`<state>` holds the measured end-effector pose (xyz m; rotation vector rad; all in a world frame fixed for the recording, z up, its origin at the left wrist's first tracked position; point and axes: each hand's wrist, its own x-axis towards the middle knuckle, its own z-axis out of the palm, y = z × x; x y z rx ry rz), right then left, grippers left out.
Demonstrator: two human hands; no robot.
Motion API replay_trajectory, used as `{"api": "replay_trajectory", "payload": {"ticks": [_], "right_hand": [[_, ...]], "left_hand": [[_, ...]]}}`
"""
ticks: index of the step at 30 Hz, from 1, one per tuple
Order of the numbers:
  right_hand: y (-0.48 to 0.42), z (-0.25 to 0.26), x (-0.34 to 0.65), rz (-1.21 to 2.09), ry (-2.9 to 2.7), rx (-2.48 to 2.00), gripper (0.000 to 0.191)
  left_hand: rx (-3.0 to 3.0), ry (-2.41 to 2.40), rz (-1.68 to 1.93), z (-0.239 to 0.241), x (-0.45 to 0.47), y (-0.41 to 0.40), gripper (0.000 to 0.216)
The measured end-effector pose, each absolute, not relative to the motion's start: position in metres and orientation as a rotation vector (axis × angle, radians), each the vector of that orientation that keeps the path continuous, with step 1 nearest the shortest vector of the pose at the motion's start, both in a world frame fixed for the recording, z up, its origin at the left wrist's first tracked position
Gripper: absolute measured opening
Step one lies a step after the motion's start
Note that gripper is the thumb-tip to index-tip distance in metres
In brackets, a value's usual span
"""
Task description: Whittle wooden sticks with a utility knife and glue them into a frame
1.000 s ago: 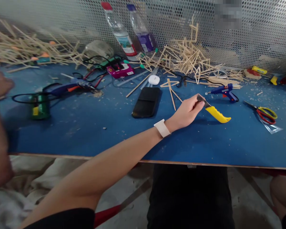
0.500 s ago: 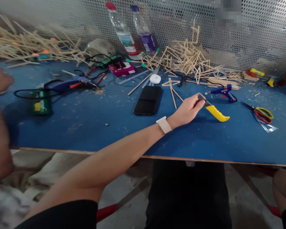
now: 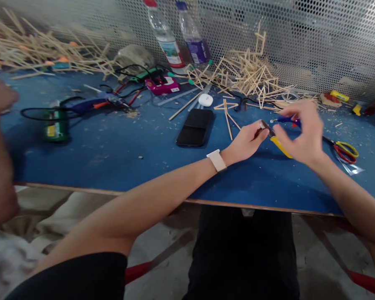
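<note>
The right hand (image 3: 304,133) has come into view, fingers spread near the yellow-handled knife (image 3: 278,144), contact unclear; now both hands attend it. The left hand (image 3: 245,141) pinches its blade, right of the black smartphone (image 3: 195,127).

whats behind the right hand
Behind the right hand, the nozzle end of a blue glue gun shows; the rest of it is covered. Part of the yellow knife handle shows too, its far end hidden. Whether the hand touches the handle isn't clear.
</note>
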<state>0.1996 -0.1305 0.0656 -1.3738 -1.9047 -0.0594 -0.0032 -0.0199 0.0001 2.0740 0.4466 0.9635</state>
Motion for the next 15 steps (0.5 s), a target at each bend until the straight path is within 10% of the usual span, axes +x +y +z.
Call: {"api": "replay_trajectory", "payload": {"ticks": [15], "right_hand": [[-0.123,0.015,0.206,0.0,-2.025,-1.632,0.036]], "left_hand": [[1.995,0.437,0.999,0.002,-0.008,-0.024,0.021]]}}
